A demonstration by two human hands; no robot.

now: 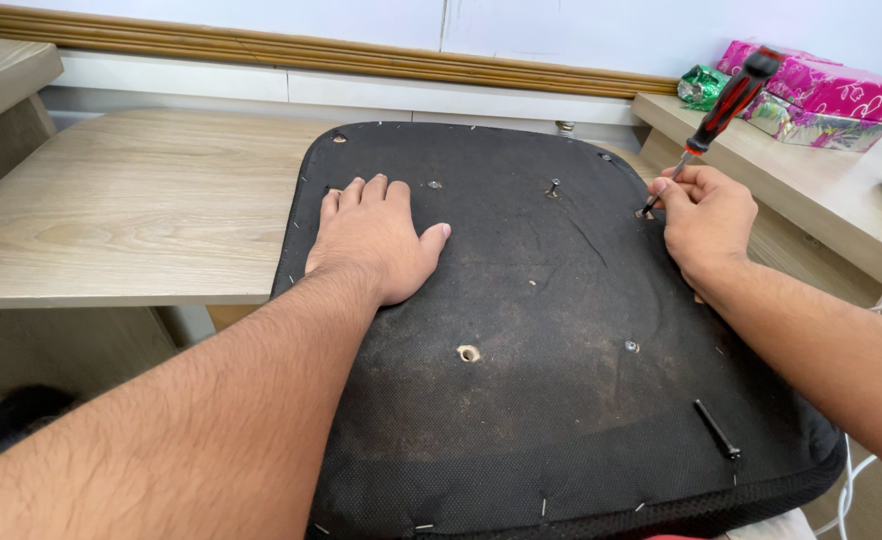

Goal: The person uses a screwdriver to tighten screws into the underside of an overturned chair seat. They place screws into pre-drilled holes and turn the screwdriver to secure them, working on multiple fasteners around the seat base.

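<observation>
Pale wooden desk (131,215) carries the black fabric-covered seat panel (551,330). My left hand (376,240) presses flat on it, fingers spread open. My right hand (706,215) grips the red-and-black screwdriver (726,105) at a far-right hole; tilted, I judge it could slip.

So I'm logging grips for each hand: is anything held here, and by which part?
The right hand holds a red-and-black screwdriver low on its metal shaft, near the tip. The left hand holds nothing; it lies flat on the black seat pad.
</observation>
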